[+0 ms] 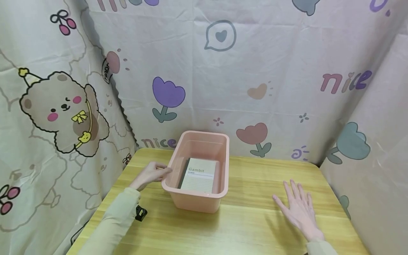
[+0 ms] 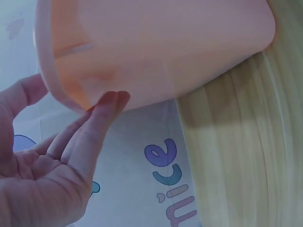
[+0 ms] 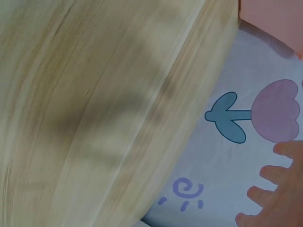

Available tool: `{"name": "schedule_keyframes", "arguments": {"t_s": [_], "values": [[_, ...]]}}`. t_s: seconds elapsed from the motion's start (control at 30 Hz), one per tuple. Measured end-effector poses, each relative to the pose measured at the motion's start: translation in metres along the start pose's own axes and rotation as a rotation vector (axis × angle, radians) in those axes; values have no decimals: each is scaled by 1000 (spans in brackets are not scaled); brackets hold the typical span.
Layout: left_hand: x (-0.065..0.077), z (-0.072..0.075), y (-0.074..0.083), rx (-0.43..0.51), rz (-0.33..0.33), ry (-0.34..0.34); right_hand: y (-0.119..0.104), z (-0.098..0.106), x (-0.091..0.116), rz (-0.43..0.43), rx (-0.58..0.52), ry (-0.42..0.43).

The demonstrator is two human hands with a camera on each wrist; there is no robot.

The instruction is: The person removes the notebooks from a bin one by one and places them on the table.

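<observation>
A pink plastic bin stands on the wooden table, left of the middle. Inside it lies a cream notebook with "Gambit" printed on its cover, and a dark edge shows along its left side. My left hand grips the bin's left rim. In the left wrist view, the thumb is at the rim while the fingers reach beneath it against the outer wall. To the right, my right hand is held over the table with its fingers spread, holding nothing.
The wooden table runs back to a patterned curtain just behind the bin. More curtain hangs on the left and right sides. A small black device shows at my left wrist.
</observation>
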State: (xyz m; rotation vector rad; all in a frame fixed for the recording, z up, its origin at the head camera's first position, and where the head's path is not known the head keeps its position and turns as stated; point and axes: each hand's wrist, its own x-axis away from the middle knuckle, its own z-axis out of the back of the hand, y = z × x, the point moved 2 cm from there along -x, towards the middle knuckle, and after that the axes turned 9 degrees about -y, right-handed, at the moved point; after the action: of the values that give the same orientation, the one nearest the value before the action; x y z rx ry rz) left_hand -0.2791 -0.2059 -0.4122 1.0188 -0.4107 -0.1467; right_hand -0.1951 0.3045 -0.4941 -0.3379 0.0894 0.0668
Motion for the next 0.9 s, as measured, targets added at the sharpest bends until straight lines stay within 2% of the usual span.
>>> {"name": "schedule_keyframes", "arguments": {"t_s": [0.07, 0.17, 0.33, 0.43, 0.67, 0.9], "values": [[-1, -1, 0, -4, 14, 8, -1, -1, 1, 4, 0, -2], [-3, -2, -1, 21, 0, 0, -3, -3, 0, 9, 0, -1], [-3, 0, -3, 80, -57, -61, -7, -3, -1, 16, 13, 2], [-3, 0, -5, 94, -70, -90, -9, -2, -1, 23, 20, -3], [6, -4, -5, 107, -103, -141, -17, -1, -2, 38, 20, -9], [18, -11, -3, 130, -119, -144, -36, 5, -3, 55, 24, -31]]}}
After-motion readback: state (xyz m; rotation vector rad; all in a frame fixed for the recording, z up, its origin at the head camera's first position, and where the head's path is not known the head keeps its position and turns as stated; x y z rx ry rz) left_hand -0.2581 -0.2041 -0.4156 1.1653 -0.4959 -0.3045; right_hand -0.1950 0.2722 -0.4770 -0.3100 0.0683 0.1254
